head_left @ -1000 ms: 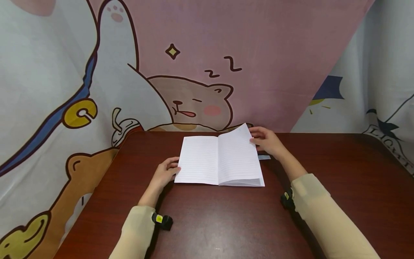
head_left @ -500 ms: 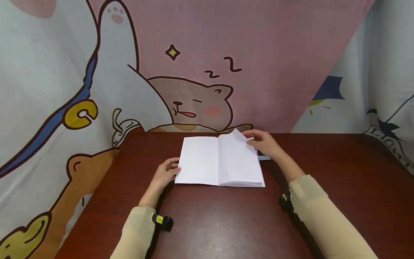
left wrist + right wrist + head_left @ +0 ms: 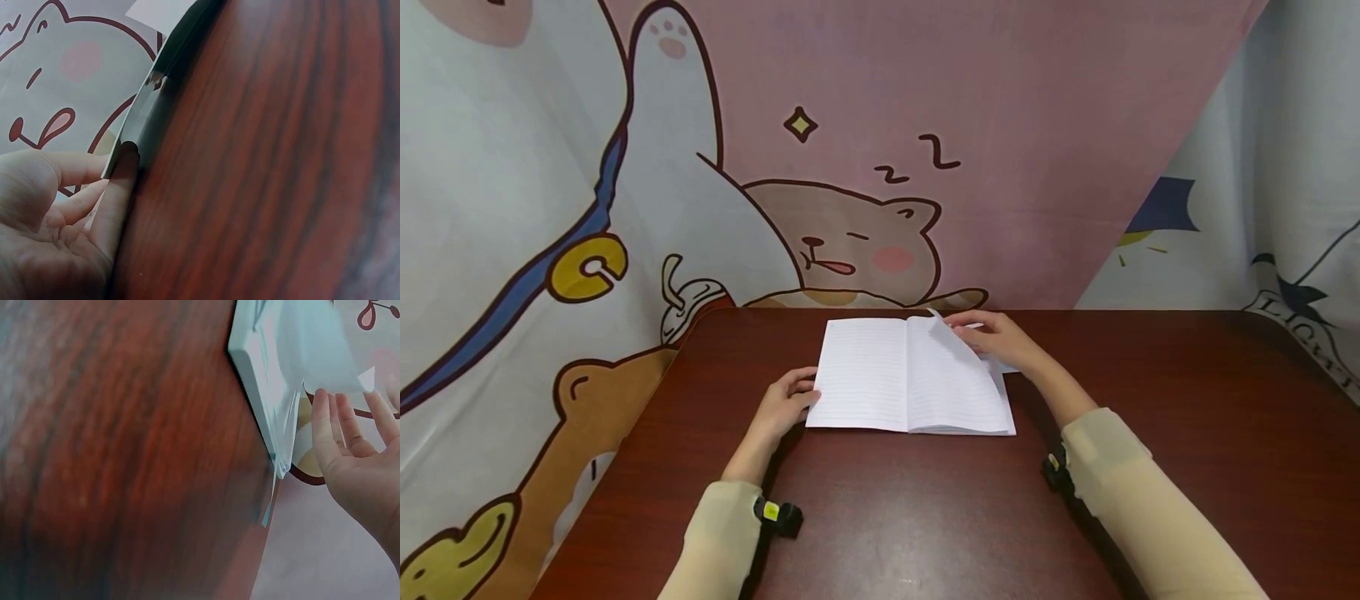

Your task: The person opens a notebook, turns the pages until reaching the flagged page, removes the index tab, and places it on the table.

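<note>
Right hand (image 3: pixel 1000 342) has slid leftward, straight fingers (image 3: pixel 322 425) against a lifted page (image 3: pixel 951 367); left hand (image 3: pixel 784 408) pinches the notebook's (image 3: pixel 861 375) left edge on the tabletop (image 3: pixel 880 517). Pushing too hard could crease the page.

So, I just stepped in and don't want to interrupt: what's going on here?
A person has a notebook open on a table. The left grip pinches the notebook's left edge. The right grip is at the top outer corner of a page on the right side, which is raised and bent inward. Right now that page is partly lifted, not yet turned over.
</note>
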Available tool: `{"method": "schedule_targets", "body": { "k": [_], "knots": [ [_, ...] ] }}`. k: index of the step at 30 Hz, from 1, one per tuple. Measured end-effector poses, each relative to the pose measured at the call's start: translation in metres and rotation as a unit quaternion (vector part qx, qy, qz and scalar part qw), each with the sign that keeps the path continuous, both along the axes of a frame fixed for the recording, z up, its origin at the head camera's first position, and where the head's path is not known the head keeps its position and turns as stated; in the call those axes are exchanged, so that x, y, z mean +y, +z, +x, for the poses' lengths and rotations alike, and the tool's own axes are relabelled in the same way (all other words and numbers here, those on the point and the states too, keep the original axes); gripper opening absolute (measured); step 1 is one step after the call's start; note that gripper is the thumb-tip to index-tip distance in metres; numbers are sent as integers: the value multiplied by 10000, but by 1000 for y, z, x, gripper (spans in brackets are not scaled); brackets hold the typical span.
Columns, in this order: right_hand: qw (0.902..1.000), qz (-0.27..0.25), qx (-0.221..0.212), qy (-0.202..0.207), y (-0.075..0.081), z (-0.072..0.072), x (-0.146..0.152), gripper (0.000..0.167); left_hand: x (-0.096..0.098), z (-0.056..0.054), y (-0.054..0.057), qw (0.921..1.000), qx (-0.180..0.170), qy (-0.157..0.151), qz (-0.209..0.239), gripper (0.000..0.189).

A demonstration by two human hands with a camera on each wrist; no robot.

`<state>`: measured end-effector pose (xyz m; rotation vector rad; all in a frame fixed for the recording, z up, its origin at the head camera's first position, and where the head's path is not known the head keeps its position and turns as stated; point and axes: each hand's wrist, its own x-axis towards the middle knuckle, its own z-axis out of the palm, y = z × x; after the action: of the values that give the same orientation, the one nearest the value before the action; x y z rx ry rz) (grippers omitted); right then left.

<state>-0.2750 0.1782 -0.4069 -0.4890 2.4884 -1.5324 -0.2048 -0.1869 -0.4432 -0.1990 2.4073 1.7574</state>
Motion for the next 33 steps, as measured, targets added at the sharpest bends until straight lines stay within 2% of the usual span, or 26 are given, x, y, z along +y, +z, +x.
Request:
{"method": "schedule_targets", "body": {
  "k": [5, 9, 14, 18, 25, 33],
  "knots": [
    [9998, -57, 125, 172, -2, -1, -4, 35, 0, 0, -1, 10000, 7, 27, -3, 44],
    [9995, -16, 198, 256, -6, -3, -7, 43, -1, 0, -1, 10000, 18, 28, 39, 45],
    [9984, -262, 292, 410, -10, -3, -12, 46, -1, 1, 0, 10000, 34, 0, 81, 45],
    [9980, -326, 401, 362, -13, -3, -15, 45, 0, 1, 0, 10000, 11, 25, 44, 45],
    [9991, -96, 391, 91, -18, -7, -21, 35, 0, 1, 0, 10000, 27, 45, 60, 45],
    [9991, -125, 281, 282, -14, -4, -26, 31, 1, 0, 0, 10000, 32, 44, 16, 44]
  ]
}}
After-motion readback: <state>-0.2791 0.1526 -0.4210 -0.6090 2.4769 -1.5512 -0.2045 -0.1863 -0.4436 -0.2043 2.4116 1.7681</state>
